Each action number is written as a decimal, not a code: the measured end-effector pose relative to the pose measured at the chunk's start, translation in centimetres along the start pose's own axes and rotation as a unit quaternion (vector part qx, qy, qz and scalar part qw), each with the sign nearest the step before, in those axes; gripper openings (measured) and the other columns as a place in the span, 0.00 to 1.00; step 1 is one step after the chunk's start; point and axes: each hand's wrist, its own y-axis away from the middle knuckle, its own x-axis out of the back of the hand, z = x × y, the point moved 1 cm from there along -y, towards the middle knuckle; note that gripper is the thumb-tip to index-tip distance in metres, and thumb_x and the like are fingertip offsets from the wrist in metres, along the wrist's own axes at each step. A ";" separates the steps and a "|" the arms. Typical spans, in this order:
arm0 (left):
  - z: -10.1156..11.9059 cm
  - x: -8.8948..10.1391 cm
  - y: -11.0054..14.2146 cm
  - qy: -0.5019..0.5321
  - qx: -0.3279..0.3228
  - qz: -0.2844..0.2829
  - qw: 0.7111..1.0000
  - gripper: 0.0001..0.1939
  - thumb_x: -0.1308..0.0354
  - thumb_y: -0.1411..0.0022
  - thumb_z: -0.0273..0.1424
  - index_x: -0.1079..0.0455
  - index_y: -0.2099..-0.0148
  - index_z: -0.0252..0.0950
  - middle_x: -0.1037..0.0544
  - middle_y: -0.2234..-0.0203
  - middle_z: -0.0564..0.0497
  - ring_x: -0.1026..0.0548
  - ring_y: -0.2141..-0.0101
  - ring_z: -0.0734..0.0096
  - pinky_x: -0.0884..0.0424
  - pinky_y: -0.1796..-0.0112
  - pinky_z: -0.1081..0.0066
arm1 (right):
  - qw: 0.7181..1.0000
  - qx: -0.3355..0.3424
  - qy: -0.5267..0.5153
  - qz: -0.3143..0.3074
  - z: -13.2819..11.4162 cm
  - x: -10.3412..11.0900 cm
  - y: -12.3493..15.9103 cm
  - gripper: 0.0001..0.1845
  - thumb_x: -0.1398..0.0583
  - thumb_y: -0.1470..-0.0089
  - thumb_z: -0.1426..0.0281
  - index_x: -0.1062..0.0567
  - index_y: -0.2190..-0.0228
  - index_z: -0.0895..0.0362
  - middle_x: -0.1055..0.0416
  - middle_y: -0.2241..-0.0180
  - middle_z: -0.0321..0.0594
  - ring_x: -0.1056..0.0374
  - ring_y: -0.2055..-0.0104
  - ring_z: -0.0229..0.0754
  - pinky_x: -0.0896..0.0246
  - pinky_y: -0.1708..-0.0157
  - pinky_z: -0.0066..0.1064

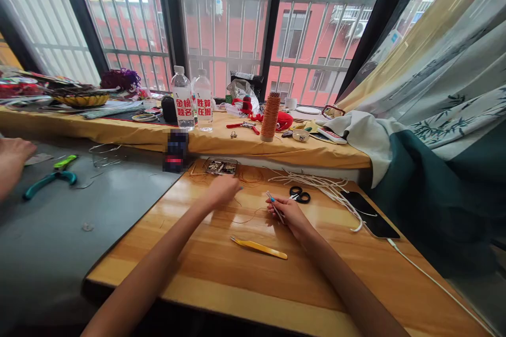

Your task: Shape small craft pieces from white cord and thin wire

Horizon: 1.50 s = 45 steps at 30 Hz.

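My right hand is closed around a slim, silvery stick-like tool, its tip pointing up and away. A thin brown thread runs over the wood from near this hand towards the left. My left hand reaches forward with its fingers curled downward, just in front of a small clear box of tiny metallic parts. Anything between those fingers is hidden. Yellow tweezers lie between my forearms. Black-handled scissors rest just beyond my right hand.
White cords and a black phone with a white cable occupy the right side. On the ledge stand two bottles and an orange thread spool. Another person's hand is at far left, near teal-handled pliers.
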 end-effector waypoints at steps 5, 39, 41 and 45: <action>3.1 -3.5 0.0 -0.028 -0.089 -0.010 0.996 0.10 0.49 0.48 0.33 0.35 0.67 0.30 0.30 0.70 0.42 0.31 0.67 0.61 0.38 0.65 0.67 | 1.000 0.001 0.007 -0.009 0.0 0.0 -0.2 0.05 0.38 0.65 0.71 0.29 0.81 0.61 0.35 0.82 0.34 0.41 0.82 0.29 0.46 0.81 0.22; 4.2 -3.4 -1.2 0.439 -0.089 0.047 0.893 0.10 0.50 0.48 0.27 0.35 0.62 0.29 0.31 0.80 0.54 0.35 0.78 0.80 0.38 0.75 0.79 | 0.986 0.039 0.106 -0.122 -0.4 -1.2 0.9 0.18 0.44 0.59 0.55 0.42 0.79 0.56 0.55 0.87 0.24 0.62 0.86 0.27 0.68 0.86 0.22; 4.4 -3.0 -0.9 0.421 -0.105 0.057 0.899 0.08 0.51 0.47 0.26 0.34 0.64 0.29 0.32 0.81 0.54 0.35 0.77 0.80 0.39 0.74 0.79 | 0.983 0.025 0.106 -0.146 -0.6 -1.2 1.2 0.18 0.45 0.58 0.55 0.42 0.78 0.56 0.56 0.87 0.24 0.63 0.85 0.27 0.68 0.85 0.22; 4.5 -2.6 -0.6 0.390 -0.117 0.065 0.911 0.08 0.52 0.46 0.26 0.33 0.68 0.29 0.32 0.82 0.54 0.36 0.78 0.80 0.39 0.74 0.79 | 0.977 0.020 0.117 -0.176 -1.1 -1.2 1.7 0.16 0.46 0.56 0.56 0.42 0.77 0.56 0.57 0.85 0.24 0.65 0.84 0.28 0.70 0.85 0.23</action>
